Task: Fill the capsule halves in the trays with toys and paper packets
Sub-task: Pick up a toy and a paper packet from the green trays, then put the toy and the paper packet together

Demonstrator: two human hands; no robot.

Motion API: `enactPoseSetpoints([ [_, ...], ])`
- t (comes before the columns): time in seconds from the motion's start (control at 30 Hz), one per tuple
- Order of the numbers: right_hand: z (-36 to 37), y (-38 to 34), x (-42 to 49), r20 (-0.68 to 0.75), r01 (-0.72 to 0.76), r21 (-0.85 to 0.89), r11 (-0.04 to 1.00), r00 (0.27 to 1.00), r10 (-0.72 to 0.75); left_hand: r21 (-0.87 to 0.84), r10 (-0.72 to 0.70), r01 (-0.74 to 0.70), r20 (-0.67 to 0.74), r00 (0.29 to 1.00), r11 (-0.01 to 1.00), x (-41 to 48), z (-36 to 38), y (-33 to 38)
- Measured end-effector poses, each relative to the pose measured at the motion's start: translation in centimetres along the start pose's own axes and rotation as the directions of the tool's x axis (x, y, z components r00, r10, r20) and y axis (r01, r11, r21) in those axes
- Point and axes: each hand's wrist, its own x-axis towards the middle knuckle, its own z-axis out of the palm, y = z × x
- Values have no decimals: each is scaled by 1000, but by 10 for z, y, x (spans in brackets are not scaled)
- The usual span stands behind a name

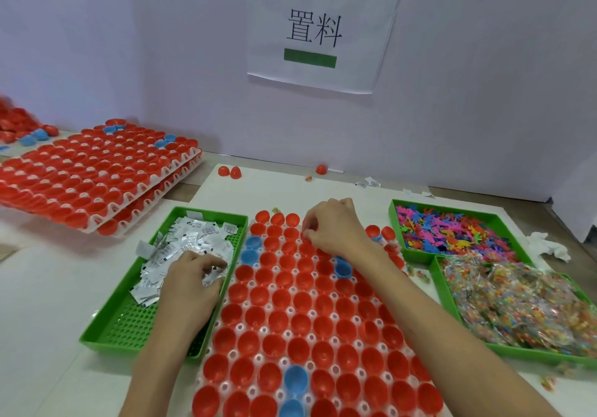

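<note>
The person is standing over the bench (48, 287) and working two-handed. The left hand (189, 287) is digging into the paper packets (193, 242) heaped in the green tray (106, 315) just beside the capsule tray (285, 333), its fingers curling round a few of them. The right hand (336, 231) is hovering over the far rows of capsule halves (281, 316), fingertips drawn together as if pinching, though whether anything is lying between them I cannot tell. The halves are sitting mouth-up in the white tray, mostly red with a few blue, and the near rows are looking empty to me. To do this step well, I'd say the left hand should be separating one packet from the clump rather than lifting a bunch, since they are thin and lying tangled. The right should be dropping each piece straight down into one cup, going along a row so none is being skipped or doubled. The loose toys (452, 232) and bagged toys (517, 303) are waiting in trays to the right, near the right arm.
</note>
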Motion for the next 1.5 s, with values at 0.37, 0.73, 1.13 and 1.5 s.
enactPoseSetpoints([
  [0.37, 5, 14, -3, 6, -28, 223, 974, 1000, 27, -27, -7, 6, -42, 999, 1000, -2, 1, 0],
  [0.73, -41, 122, -40, -238, -384, 325, 864, 851, 468, -218, -12, -46, -257, 966, 975, -3, 0, 2],
  [1.13, -35, 182, -79, -223, -515, 257, 818, 792, 568, -415, -85, -104, -414, 906, 904, -14, -15, 9],
  [1.5, -93, 98, -120, -193, -49, 919, 392, 811, 553, -897, -25, 101, 100, 995, 430, -69, -5, 125],
])
